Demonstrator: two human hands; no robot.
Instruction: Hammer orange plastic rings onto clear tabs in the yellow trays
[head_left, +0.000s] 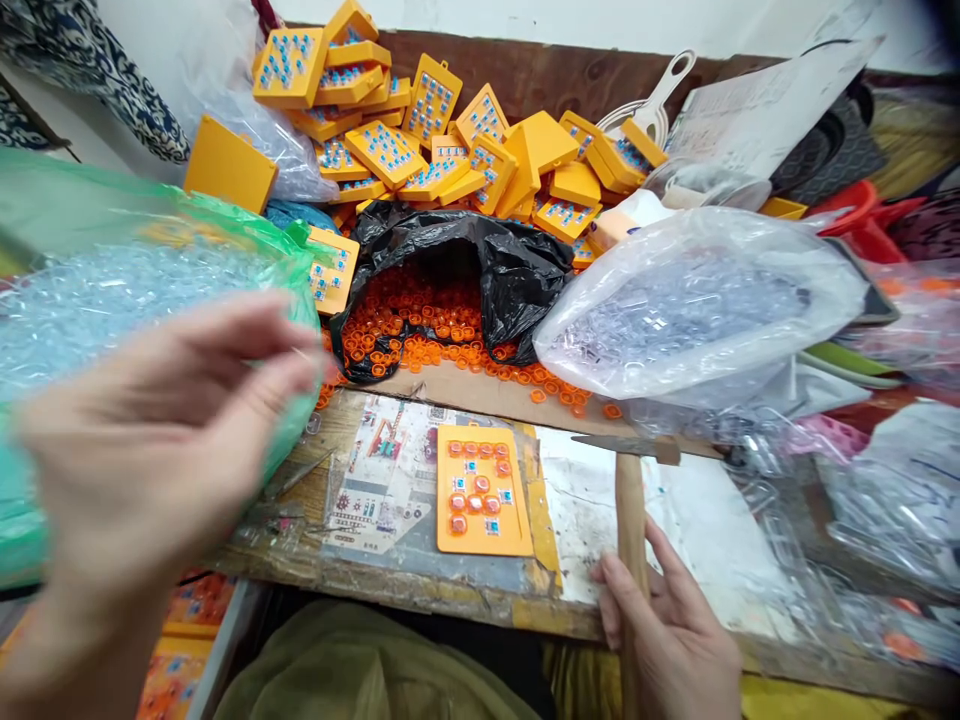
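Note:
My right hand (664, 620) is wrapped round the wooden handle of a hammer (630, 500); its metal head lies over the white sheet. My left hand (165, 420) is raised at the left, blurred by motion, with thumb and fingertips pinched together. Whatever is between those fingertips is too small and smeared to name. Between the hands, a yellow plastic panel (491, 535) lies flat on the bench. Several orange clear caps (457, 503) sit on it, while other spots show bare blue-and-white switch-like pieces (493, 526).
A black bag (517, 240) spills orange caps behind the panel. A green bag (292, 270) on the left and a clear bag (697, 370) on the right hold small transparent pieces. Yellow panels (386, 150) are piled at the back. Tweezers (304, 472) lie near the left hand.

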